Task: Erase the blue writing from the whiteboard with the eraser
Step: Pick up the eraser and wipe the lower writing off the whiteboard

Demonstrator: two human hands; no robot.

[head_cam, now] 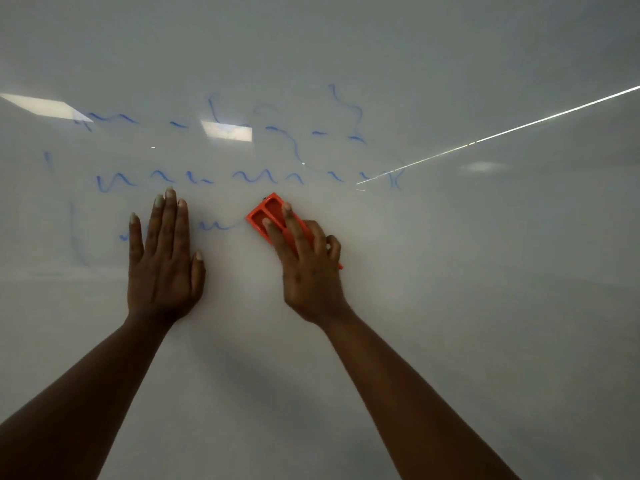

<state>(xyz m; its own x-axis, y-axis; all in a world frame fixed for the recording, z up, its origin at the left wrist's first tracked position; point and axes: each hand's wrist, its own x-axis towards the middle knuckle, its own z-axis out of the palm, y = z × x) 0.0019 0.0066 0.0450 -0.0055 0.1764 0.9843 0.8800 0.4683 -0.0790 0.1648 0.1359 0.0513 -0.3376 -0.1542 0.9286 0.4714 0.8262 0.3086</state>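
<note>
A glossy whiteboard (450, 306) fills the whole view, catching reflections of ceiling lights (227, 130) near its upper left and a thin bright streak (502, 131) running up toward the right edge. Across the upper middle of the board runs the blue writing (194, 180), in wavy, partly faded rows: a broken top row, a fuller row of loops below it, and a short remnant lower down, with smeared vertical strokes at the far left. Both bare forearms reach up from the bottom corners. The left hand (162, 261) lies flat against the board with its fingers spread and pointing upward, covering part of the lowest row of writing, its fingertips just under the looped row. The right hand (310, 268) presses the orange eraser (265, 214) against the board, two fingers laid along its ridged back and the others curled around its lower edge. The eraser is tilted, its upper left end sticking out beyond the fingertips, and that end meets the right tip of the lowest blue remnant, near and to the right of the left hand.
</note>
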